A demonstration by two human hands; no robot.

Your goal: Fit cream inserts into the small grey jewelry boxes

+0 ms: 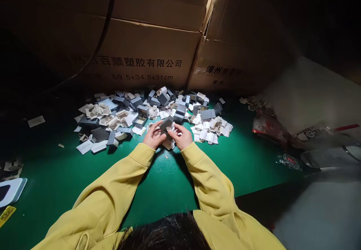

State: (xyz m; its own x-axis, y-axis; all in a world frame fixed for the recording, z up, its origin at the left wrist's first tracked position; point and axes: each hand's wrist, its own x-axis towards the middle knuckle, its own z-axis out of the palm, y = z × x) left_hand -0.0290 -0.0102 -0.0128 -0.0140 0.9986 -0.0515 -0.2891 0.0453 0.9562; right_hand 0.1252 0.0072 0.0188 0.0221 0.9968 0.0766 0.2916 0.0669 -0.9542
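Observation:
Both my hands meet above the green table [84, 182], in yellow sleeves. My left hand [153, 136] is closed on a small grey box [166, 123], held tilted. My right hand [182, 136] pinches the same box from the right, with white paper pieces just under its fingers. Beyond my hands lies a pile of small grey boxes [158, 101] mixed with white card inserts [210, 128].
Big cardboard cartons [146, 50] with printed text wall off the back of the table. Crumpled plastic bags [267, 126] lie at the right. A white tray-like object [12, 190] and a yellow label sit at the left edge. Loose white cards are scattered at the left.

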